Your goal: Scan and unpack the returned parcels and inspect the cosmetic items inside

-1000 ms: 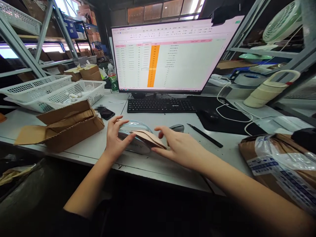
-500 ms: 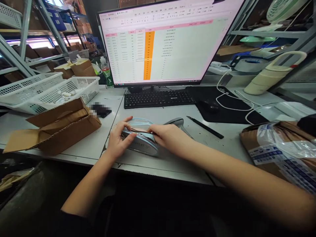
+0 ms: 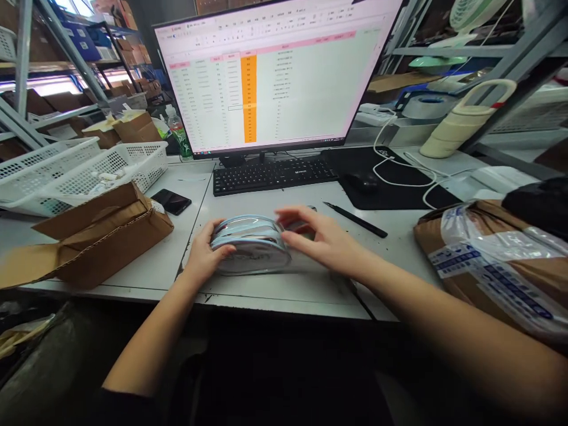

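Grey metal shelving [image 3: 23, 65] L & R of white desk [image 3: 153, 263], bright window [image 3: 78, 7] back L.

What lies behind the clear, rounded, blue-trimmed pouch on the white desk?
Behind the pouch, a strip of bare desk shows, then the black rectangular keyboard and the black-framed monitor. The pouch itself covers the desk right at its back; anything there cannot be seen.

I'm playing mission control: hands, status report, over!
Left hand grips blue-trimmed pouch at left end. Right hand open by its right end, contact unclear. Cardboard box off left, apart from pouch.
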The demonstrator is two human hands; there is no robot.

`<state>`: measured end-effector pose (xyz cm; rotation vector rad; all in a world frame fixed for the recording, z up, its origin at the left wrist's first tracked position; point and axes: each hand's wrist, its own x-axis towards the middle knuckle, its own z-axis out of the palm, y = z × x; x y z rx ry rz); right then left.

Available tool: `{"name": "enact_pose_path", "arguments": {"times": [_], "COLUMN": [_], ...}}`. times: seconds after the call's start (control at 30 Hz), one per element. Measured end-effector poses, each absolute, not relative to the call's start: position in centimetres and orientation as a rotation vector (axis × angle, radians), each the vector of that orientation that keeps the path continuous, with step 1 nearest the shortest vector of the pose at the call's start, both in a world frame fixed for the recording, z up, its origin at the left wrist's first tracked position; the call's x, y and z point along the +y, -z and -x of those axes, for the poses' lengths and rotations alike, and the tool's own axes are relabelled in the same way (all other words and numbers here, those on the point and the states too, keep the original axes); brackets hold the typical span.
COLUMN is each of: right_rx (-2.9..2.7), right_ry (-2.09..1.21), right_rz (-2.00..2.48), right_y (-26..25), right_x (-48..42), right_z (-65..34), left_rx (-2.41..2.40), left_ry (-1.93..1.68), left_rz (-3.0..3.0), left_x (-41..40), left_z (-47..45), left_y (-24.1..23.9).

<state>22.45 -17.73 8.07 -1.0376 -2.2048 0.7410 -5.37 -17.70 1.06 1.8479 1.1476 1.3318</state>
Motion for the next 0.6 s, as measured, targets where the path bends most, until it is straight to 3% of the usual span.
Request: {"name": "enact_pose_path", "arguments": {"times": [0.2, 0.3, 0.4, 0.5, 0.6], "right_rx": [-2.069, -1.755, -1.538, -1.725, -1.9], "right_ry": [-0.89, -0.98, -1.009, -0.836, -0.323], "right_rz": [0.946, 0.852, 0.69, 0.625, 0.609], "right_y": [-6.1, -7.0, -7.6, -6.8, -5.4], "right_x": [-18.3, -19.1, -19.8, -20.5, -21.2], "right_z": [-21.6, -20.4, -19.1, -18.6, -19.1], "left_rx": [1.152, 0.908, 0.662, 0.668, 0.609], "left_ry": [-1.529, -1.953, -1.874, -1.752, -1.777], "left_rz": [-1.823, -1.482, -1.035, -0.672, -0.46], "left_x": [-18.5, -20.1, -21.9, -22.6, -22.2], "left_z": [4.0, 2.0, -1.0, -3.0, -3.0], "left_y": [-1.8, -2.7, -2.9, -2.9, -3.8]}}
